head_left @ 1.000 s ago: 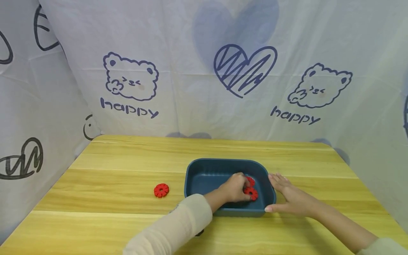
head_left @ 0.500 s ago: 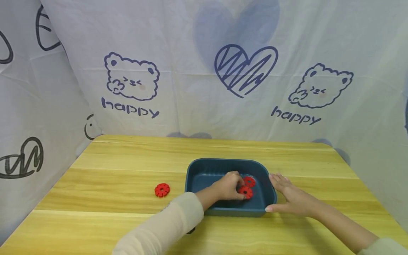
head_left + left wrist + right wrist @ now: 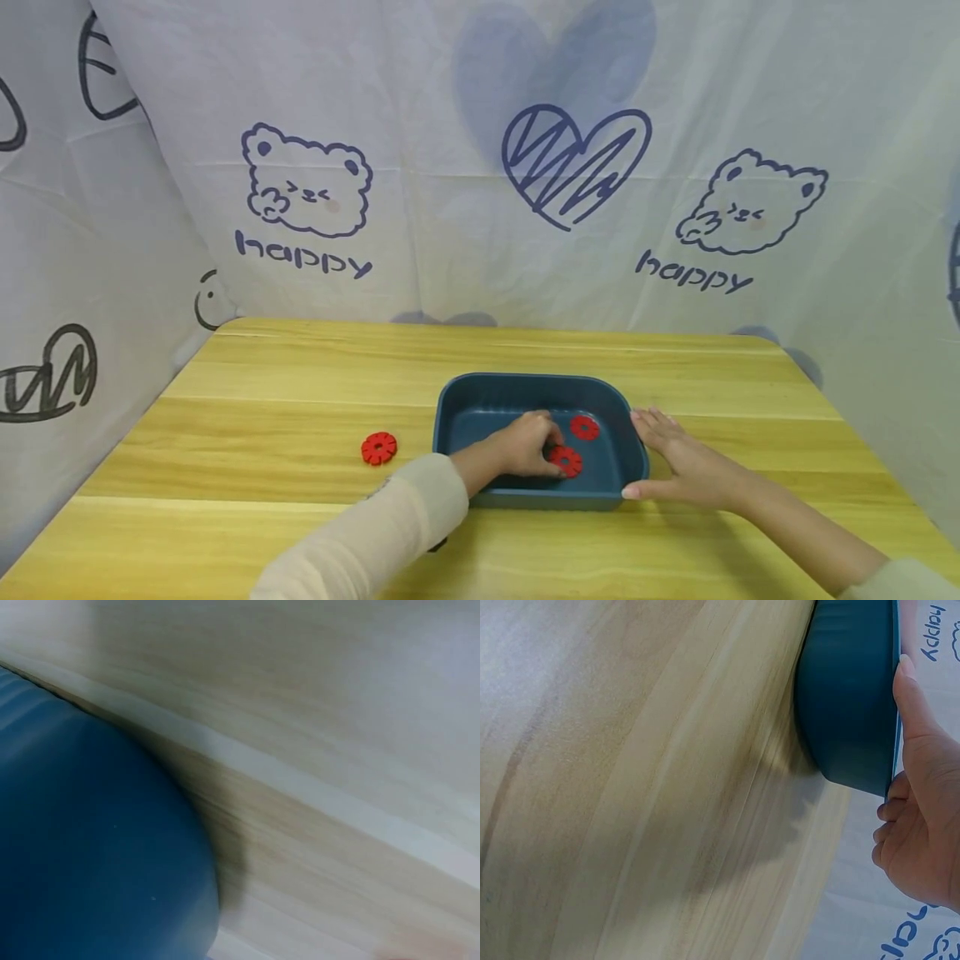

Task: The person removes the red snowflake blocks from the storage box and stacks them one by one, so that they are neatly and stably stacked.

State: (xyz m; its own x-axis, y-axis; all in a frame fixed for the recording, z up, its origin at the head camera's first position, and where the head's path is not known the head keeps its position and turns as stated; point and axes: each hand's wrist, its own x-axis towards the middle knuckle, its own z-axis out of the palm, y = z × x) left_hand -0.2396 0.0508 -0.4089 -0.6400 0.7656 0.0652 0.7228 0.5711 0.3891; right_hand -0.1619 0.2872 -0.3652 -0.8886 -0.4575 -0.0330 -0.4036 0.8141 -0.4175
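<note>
A dark blue plastic bin stands on the wooden table, its outer wall also close in the right wrist view. My left hand reaches inside it, thumb and fingers pinching the left edge of a red notched plastic disc. A second red disc lies flat on the bin floor just behind. Left of the bin, another red disc lies on the table. With fingers extended, my right hand rests against the bin's right end, its thumb at the near corner of the rim. The left wrist view does not show the left fingers.
The yellow wood-grain table spreads around the bin on all sides. A white cloth with printed bears and hearts hangs behind it. A small black item shows partly beneath the left forearm.
My left hand has moved left inside the bin, bringing the pinched disc with it. That disc now sits apart from the one behind. The right hand has stayed put.
</note>
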